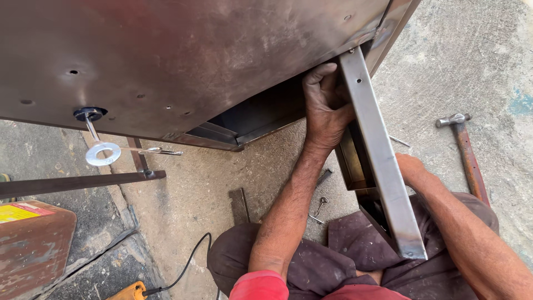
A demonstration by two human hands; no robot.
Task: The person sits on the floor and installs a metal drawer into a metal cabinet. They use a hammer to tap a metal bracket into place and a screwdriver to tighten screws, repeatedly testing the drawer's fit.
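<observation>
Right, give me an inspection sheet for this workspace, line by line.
Surface: bare concrete floor, rough and stained.
Job's things: large sheet-metal cabinet lying over the floor; a metal channel bar runs down from its corner across the person's lap.
Clutter: hammer on the floor at right; small key-like pieces by the knee; flat metal strip; dark flat bar at left.
Hands: left hand grips the cabinet's edge beside the bar; right hand is behind the bar, its grip hidden.
Cables: black cable running to a yellow tool.
Surroundings: rusty brown panel at bottom left.
</observation>
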